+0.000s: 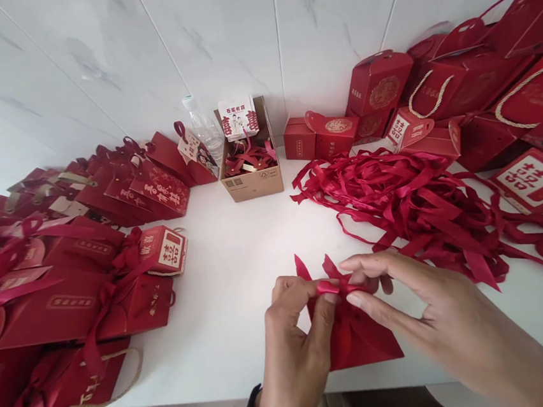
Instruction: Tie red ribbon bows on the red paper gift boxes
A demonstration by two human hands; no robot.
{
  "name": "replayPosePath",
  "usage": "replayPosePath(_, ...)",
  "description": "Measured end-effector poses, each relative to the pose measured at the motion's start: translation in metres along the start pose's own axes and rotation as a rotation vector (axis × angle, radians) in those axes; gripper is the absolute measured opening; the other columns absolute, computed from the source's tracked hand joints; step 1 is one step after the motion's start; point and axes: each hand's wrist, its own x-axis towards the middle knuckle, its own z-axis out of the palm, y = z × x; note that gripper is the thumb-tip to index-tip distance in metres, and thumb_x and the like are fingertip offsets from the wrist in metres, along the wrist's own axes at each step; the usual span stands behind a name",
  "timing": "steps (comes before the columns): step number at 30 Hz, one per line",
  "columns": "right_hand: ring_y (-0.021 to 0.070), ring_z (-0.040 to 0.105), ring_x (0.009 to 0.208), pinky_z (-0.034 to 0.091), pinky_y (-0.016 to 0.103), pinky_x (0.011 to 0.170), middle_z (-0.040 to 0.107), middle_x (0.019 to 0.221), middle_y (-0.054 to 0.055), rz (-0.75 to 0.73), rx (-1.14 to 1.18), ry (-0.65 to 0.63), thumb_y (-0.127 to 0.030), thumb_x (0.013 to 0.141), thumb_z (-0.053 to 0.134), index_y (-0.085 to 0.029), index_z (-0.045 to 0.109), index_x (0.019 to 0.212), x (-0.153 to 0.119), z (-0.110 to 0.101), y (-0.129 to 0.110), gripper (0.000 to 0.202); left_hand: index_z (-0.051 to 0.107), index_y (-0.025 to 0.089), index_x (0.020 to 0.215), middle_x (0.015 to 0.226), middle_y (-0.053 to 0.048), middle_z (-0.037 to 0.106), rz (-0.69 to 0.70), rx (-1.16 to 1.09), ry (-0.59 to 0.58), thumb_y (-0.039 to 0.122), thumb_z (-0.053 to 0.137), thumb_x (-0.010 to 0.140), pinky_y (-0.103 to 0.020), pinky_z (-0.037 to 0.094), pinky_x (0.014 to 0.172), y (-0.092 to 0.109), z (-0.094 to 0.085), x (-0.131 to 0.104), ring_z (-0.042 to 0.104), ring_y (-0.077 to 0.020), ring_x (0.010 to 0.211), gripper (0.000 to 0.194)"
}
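Note:
In the head view, a small red gift box (366, 341) sits near the table's front edge, with a red ribbon (328, 287) across its top. My left hand (300, 328) pinches a loop of that ribbon between thumb and forefinger. From the other side, my right hand (419, 298) has its thumb and forefinger closed on the ribbon by the knot. Two pointed ribbon tails stick up behind the fingers. The knot itself is partly hidden by my fingertips. Just beyond my right hand lies a heap of loose red ribbons (396, 198).
Finished-looking red gift boxes (79, 299) with bows crowd the left side. At the back stand a cardboard box (253, 186) of ribboned tags and a clear plastic bottle (204, 130). More red boxes (380, 84), some with rope handles, are stacked at right against the tiled wall.

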Motion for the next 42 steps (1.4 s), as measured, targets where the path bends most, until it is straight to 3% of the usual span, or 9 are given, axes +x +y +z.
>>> replayPosePath(5,0.0134,0.074,0.091,0.058,0.023,0.085,0.072,0.101,0.000,-0.089,-0.111,0.065,-0.025,0.110,0.053,-0.029,0.065,0.111,-0.007,-0.002,0.003,0.013,0.083,0.032,0.111,0.095,-0.004,0.075,-0.002,0.030,0.009,0.034,0.060,0.105,-0.034,0.050,0.085,0.004,-0.003,-0.002,0.062,-0.0222,0.095,0.024)
replayPosePath(10,0.0162,0.070,0.087,0.053,0.029,0.083,0.068,0.097,0.004,-0.142,-0.268,0.201,-0.016,0.109,0.051,-0.020,0.067,0.117,-0.021,0.007,-0.006,0.018,0.082,0.038,0.118,0.081,-0.002,0.069,0.016,0.114,0.050,0.026,0.061,0.102,-0.034,0.048,0.081,0.006,-0.004,-0.008,0.057,-0.0217,0.084,0.029)
replayPosePath(18,0.0169,0.073,0.089,0.055,0.029,0.080,0.075,0.101,0.006,-0.076,-0.319,0.238,-0.026,0.112,0.046,-0.020,0.064,0.119,-0.026,0.012,-0.016,0.020,0.076,0.029,0.128,0.088,-0.003,0.077,-0.195,0.022,0.034,0.043,0.066,0.100,-0.030,0.049,0.071,0.007,-0.002,-0.010,0.060,-0.0197,0.081,0.033)
replayPosePath(21,0.0146,0.072,0.085,0.053,0.027,0.085,0.074,0.096,0.003,-0.077,-0.302,0.259,-0.022,0.110,0.053,-0.022,0.064,0.110,-0.026,0.010,-0.019,0.011,0.074,0.026,0.114,0.087,-0.001,0.077,-0.267,-0.057,0.075,0.041,0.068,0.098,-0.027,0.048,0.068,0.009,-0.002,-0.010,0.060,-0.0172,0.076,0.023)
replayPosePath(24,0.0143,0.070,0.080,0.052,0.028,0.079,0.073,0.091,0.001,-0.050,-0.313,0.269,-0.019,0.108,0.055,-0.023,0.063,0.104,-0.030,0.015,-0.018,0.011,0.074,0.024,0.096,0.087,-0.001,0.076,-0.206,-0.053,0.039,0.039,0.064,0.100,-0.027,0.047,0.067,0.007,-0.002,-0.010,0.058,-0.0160,0.075,0.019)
replayPosePath(30,0.0148,0.072,0.086,0.056,0.027,0.081,0.074,0.097,0.002,-0.057,-0.220,0.241,-0.015,0.107,0.055,-0.022,0.065,0.115,-0.038,0.019,-0.017,0.014,0.079,0.024,0.105,0.093,-0.002,0.078,-0.136,-0.051,0.040,0.046,0.061,0.102,-0.029,0.051,0.080,0.012,-0.006,-0.010,0.064,-0.0173,0.083,0.028)
replayPosePath(33,0.0138,0.073,0.095,0.057,0.023,0.090,0.074,0.104,0.003,-0.096,-0.122,0.175,-0.010,0.105,0.056,-0.022,0.064,0.122,-0.037,0.014,-0.023,0.022,0.079,0.023,0.099,0.089,-0.003,0.078,-0.197,-0.115,0.023,0.043,0.067,0.098,-0.025,0.050,0.071,0.017,-0.007,-0.009,0.062,-0.0159,0.077,0.023)
replayPosePath(38,0.0105,0.073,0.086,0.060,0.017,0.081,0.073,0.094,-0.001,-0.134,0.005,0.113,-0.013,0.105,0.057,-0.025,0.065,0.114,-0.027,0.012,-0.025,0.017,0.071,0.019,0.087,0.075,0.000,0.071,-0.316,-0.318,0.046,0.036,0.075,0.092,-0.017,0.038,0.047,0.017,-0.004,-0.004,0.048,-0.0064,0.051,0.018)
replayPosePath(42,0.0103,0.074,0.092,0.061,0.015,0.080,0.070,0.103,0.001,-0.161,0.062,0.038,-0.011,0.105,0.059,-0.026,0.067,0.117,-0.017,0.010,-0.019,0.021,0.061,0.020,0.084,0.067,0.006,0.061,-0.365,-0.472,-0.041,0.039,0.077,0.090,-0.013,0.028,0.034,0.016,-0.001,0.002,0.040,-0.0027,0.039,0.026)
